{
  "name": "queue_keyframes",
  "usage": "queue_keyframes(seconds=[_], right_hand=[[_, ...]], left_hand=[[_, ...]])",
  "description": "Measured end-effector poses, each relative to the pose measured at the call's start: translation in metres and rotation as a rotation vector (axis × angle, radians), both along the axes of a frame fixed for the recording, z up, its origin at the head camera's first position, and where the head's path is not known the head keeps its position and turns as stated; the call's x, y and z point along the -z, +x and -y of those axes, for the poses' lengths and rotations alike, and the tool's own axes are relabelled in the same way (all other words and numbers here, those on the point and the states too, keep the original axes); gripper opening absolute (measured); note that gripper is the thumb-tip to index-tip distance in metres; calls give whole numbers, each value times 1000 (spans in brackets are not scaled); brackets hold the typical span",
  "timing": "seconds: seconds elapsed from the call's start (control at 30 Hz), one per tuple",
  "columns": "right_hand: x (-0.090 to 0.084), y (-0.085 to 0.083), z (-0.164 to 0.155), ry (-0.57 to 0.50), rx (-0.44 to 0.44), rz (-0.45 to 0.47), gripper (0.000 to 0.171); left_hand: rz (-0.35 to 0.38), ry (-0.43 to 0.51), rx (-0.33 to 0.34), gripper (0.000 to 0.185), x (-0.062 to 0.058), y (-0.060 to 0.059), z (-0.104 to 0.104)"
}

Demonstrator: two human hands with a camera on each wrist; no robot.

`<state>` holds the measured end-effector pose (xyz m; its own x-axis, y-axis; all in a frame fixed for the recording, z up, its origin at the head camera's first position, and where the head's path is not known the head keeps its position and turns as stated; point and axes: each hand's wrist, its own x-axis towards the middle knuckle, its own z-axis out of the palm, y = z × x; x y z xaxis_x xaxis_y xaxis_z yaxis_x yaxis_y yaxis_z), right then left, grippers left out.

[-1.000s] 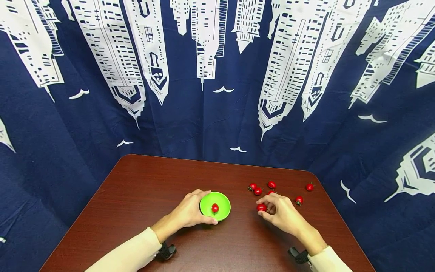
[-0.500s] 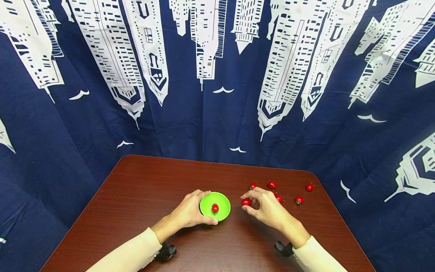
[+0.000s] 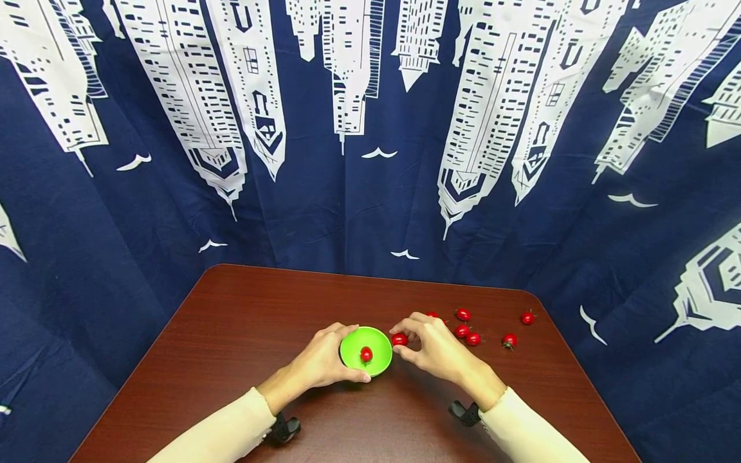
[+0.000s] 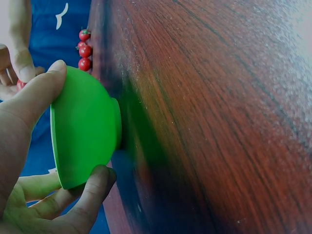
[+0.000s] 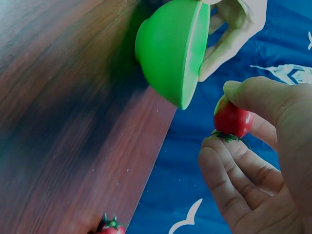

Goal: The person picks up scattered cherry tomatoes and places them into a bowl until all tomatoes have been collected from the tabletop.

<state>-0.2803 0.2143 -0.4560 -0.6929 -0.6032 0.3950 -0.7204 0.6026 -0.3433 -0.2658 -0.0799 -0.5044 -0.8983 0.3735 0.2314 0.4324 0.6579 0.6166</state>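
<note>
A small green bowl (image 3: pixel 379 346) stands on the table, with one red cherry tomato (image 3: pixel 366 354) inside it. My left hand (image 3: pixel 324 360) grips the bowl from the left, thumb near the front rim and fingers at the back; the left wrist view shows this grip around the bowl's wall (image 4: pixel 83 129). Just right of the bowl, my right hand (image 3: pixel 434 350) pinches another cherry tomato (image 3: pixel 399 339). In the right wrist view, that tomato (image 5: pixel 233 118) sits between thumb and fingers, its green stem against the fingertips, apart from the bowl.
Several loose cherry tomatoes lie right of and behind my right hand, among them a stemmed tomato (image 3: pixel 509 341) and one near the right edge (image 3: pixel 527 317). The brown wooden table (image 3: pixel 260 308) ends against a blue curtain (image 3: pixel 312 212) printed with white buildings.
My right hand has moved left with the pinched tomato, from beside the loose tomatoes to the bowl's right rim. My left hand and the bowl have stayed put.
</note>
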Motion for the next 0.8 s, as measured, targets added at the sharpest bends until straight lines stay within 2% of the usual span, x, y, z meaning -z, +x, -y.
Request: queue_keyframes(seconds=[0.43,0.8], right_hand=[[-6,-6,31,13,-54,9,24],[-8,-11,50,6,-87,7,25]], left_hand=[[23,-14,-6,109,-4,2,1],[10,0,13,105,0,0,2]])
